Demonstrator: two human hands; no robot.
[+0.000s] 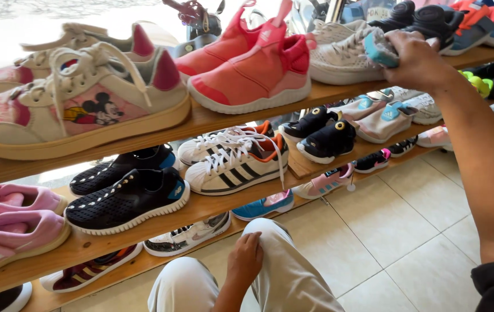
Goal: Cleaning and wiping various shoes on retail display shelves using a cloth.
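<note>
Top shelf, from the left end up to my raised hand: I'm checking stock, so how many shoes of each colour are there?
Cream shoes: 2
Coral shoes: 2
White shoes: 2
Total: 6

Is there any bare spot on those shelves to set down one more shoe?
Barely. The top shelf is packed from the cream cartoon sneaker to the white mesh shoe under the right hand. The only bare wood lies on the middle shelf, between the striped white sneakers and small black shoes.
</note>
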